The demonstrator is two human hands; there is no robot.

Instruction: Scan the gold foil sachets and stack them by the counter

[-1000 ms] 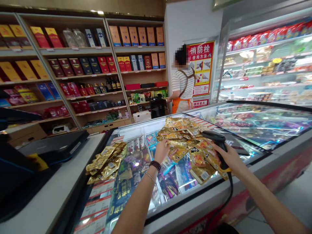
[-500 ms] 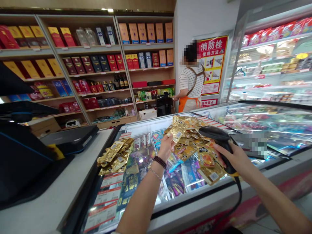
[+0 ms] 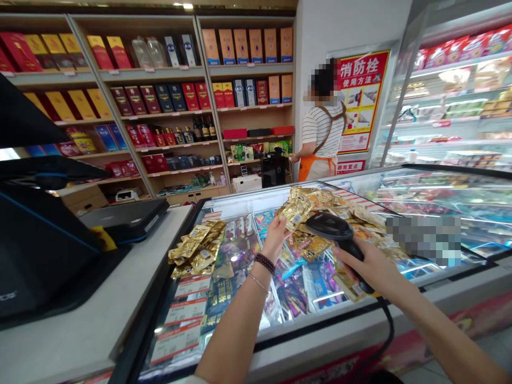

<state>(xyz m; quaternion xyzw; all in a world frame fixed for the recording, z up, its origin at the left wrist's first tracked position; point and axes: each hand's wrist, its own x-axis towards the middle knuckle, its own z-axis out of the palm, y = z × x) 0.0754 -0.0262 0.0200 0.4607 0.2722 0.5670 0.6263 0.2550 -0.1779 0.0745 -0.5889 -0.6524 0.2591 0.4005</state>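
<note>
My left hand (image 3: 277, 234) is closed on a gold foil snack packet (image 3: 295, 214), its barcode side facing up. In my right hand (image 3: 370, 266) is a black barcode scanner (image 3: 330, 226), gripped by its handle, with its head just right of the packet. Under and behind both hands spreads a pile of gold packets (image 3: 314, 246) on the freezer's glass top (image 3: 250, 207). A smaller heap of gold packets (image 3: 199, 248) lies to the left on the same glass.
A counter (image 3: 96, 298) with a black checkout machine (image 3: 40, 234) stands at the left. The scanner's cable (image 3: 389, 325) hangs over the freezer's front edge. Beyond the freezer, a person in a striped shirt (image 3: 322, 128) stands near shelves of boxes (image 3: 164, 101).
The scanner in my right hand has moved left, closer to the packet in my left hand. My left hand keeps its hold. The whole view has shifted slightly.
</note>
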